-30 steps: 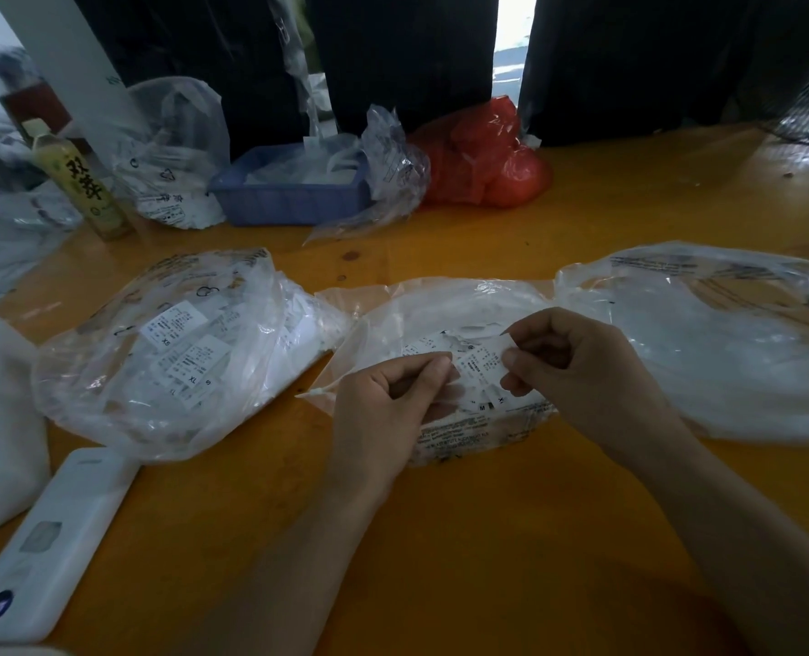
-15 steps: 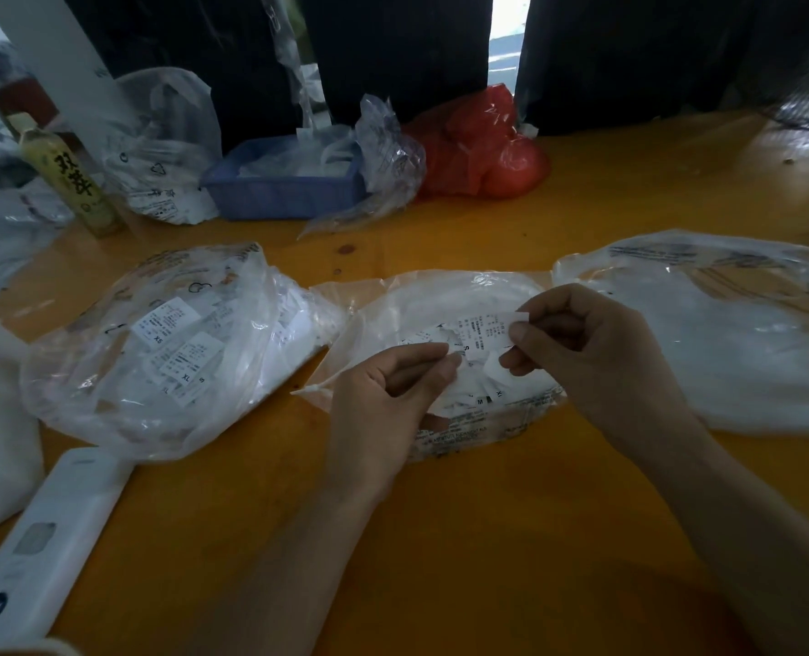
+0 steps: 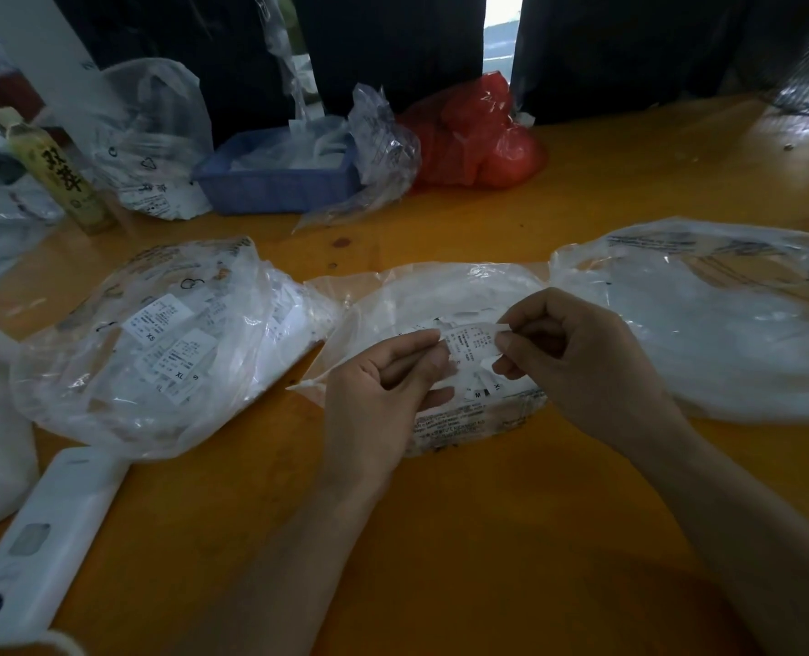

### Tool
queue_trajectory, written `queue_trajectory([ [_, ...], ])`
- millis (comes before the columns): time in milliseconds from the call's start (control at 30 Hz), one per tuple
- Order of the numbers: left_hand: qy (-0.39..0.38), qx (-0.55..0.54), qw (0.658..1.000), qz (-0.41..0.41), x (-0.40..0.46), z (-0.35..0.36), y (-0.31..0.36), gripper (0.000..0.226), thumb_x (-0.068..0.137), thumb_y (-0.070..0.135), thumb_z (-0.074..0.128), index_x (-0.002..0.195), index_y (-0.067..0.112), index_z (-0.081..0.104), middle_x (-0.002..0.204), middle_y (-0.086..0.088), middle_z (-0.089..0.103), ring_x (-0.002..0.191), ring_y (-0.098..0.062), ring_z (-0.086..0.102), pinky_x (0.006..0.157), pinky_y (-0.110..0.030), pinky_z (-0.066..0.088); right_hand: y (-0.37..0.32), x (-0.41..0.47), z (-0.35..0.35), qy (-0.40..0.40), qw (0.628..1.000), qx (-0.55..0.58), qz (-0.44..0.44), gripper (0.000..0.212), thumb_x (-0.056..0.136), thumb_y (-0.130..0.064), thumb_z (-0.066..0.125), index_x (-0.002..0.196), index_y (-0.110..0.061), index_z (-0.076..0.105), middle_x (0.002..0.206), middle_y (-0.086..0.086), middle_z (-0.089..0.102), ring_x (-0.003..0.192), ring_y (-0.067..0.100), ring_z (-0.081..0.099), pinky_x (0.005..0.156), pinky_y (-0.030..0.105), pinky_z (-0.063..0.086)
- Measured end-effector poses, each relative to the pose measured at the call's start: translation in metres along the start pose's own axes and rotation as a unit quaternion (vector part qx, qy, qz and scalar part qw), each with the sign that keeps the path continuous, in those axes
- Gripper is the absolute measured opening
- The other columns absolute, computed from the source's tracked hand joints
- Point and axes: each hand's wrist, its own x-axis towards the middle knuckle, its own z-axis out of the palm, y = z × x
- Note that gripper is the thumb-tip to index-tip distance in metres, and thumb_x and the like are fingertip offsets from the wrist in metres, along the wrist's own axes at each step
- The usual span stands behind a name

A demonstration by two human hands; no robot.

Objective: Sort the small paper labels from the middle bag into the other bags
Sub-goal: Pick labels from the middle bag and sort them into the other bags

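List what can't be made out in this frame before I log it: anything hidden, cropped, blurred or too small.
- Label pinched between left hand and right hand: head view, print too small to read.
- Middle bag: hands cover its contents.
- Right bag: cut off by the right edge; glare hides whether labels lie inside.
- White device: cropped at the bottom left.
- Blue basket: contents veiled by crumpled plastic.

Bare table (image 3: 440, 537) nearside — left bag (image 3: 156, 343), right bag (image 3: 705, 319) flanking.
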Motion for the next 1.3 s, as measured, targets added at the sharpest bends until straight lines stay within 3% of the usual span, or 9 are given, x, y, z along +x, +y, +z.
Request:
queue_trajectory([
  [133,0.011,0.013,1.000,0.004,0.001,-0.001,-0.001,0.016,0.091,0.014,0.080,0.107,0.018,0.079,0.094,0.001,0.083,0.087,-0.018,0.081,0.067,-0.025,0.064,0.000,0.000,-0.002,-0.025,1.000,0.007,0.013,0.010,0.095,-0.016,0.071,0.097,-0.023,0.065,0.079,-0.015,0.074,0.071,0.003,0.073,0.066,0.012,0.054],
  [367,-0.003,0.056,0.998,0.005,-0.001,-0.003,0.000,0.017,0.088,0.023,0.083,0.104,0.028,0.081,0.095,0.006,0.083,0.081,-0.016,0.081,0.065,-0.024,0.064,0.001,-0.001,0.000,-0.091,0.996,-0.023,0.012,0.008,0.094,-0.017,0.071,0.099,-0.023,0.068,0.079,-0.013,0.073,0.069,0.003,0.073,0.064,0.015,0.056],
  [600,-0.022,0.069,0.997,0.000,-0.002,-0.002,0.000,0.019,0.089,0.020,0.083,0.107,0.027,0.080,0.093,0.002,0.083,0.077,-0.017,0.080,0.060,-0.025,0.063,0.001,0.000,0.001,-0.045,0.999,-0.008,0.016,0.013,0.094,-0.028,0.071,0.104,-0.032,0.064,0.074,-0.012,0.075,0.066,0.004,0.071,0.061,0.015,0.055],
  [767,-0.013,0.069,0.998,-0.006,-0.003,-0.002,-0.001,0.020,0.088,0.023,0.084,0.104,0.033,0.080,0.098,0.005,0.083,0.070,-0.018,0.080,0.058,-0.024,0.062,0.003,-0.002,0.006,-0.083,0.995,0.033,0.035,0.008,0.094,-0.025,0.070,0.101,-0.025,0.065,0.074,-0.007,0.075,0.062,0.006,0.071,0.056,0.013,0.053],
  [967,-0.002,0.073,0.997,0.004,-0.002,-0.002,-0.002,0.019,0.089,0.019,0.083,0.105,0.030,0.080,0.099,0.009,0.083,0.087,-0.012,0.080,0.059,-0.026,0.063,0.007,-0.003,0.014,-0.059,0.998,-0.025,0.010,0.012,0.096,-0.025,0.068,0.106,-0.032,0.065,0.078,-0.020,0.073,0.068,0.001,0.072,0.062,0.020,0.060],
  [1067,0.001,0.077,0.997,0.008,-0.001,-0.003,-0.002,0.021,0.089,0.018,0.083,0.108,0.027,0.080,0.100,0.009,0.083,0.089,-0.011,0.080,0.060,-0.026,0.063,0.007,-0.004,0.017,-0.026,0.999,0.013,0.017,0.009,0.095,-0.023,0.070,0.098,-0.030,0.065,0.079,-0.019,0.074,0.070,0.004,0.073,0.062,0.026,0.063],
  [1133,0.005,0.080,0.997,0.013,-0.001,-0.003,-0.002,0.022,0.089,0.021,0.083,0.110,0.024,0.079,0.101,0.010,0.083,0.088,-0.010,0.080,0.059,-0.025,0.063,0.007,-0.005,0.019,-0.041,0.999,0.007,0.002,0.003,0.094,-0.031,0.069,0.095,-0.031,0.067,0.080,-0.018,0.073,0.071,0.004,0.073,0.064,0.030,0.064],
  [1233,0.018,0.088,0.996,0.017,-0.002,-0.003,0.000,0.026,0.084,0.034,0.083,0.108,0.028,0.080,0.101,0.013,0.082,0.076,-0.013,0.080,0.057,-0.024,0.061,0.004,-0.011,0.021,-0.088,0.996,0.011,-0.012,0.024,0.086,-0.053,0.063,0.100,-0.035,0.069,0.086,-0.017,0.073,0.077,0.005,0.072,0.070,0.032,0.064],
  [1300,0.021,0.088,0.996,0.017,-0.002,-0.004,0.000,0.025,0.085,0.034,0.083,0.109,0.029,0.080,0.102,0.014,0.082,0.074,-0.015,0.079,0.057,-0.024,0.061,0.006,-0.010,0.020,-0.098,0.995,0.017,-0.004,0.021,0.086,-0.049,0.068,0.104,-0.038,0.069,0.090,-0.016,0.073,0.080,0.005,0.072,0.070,0.032,0.064],
])
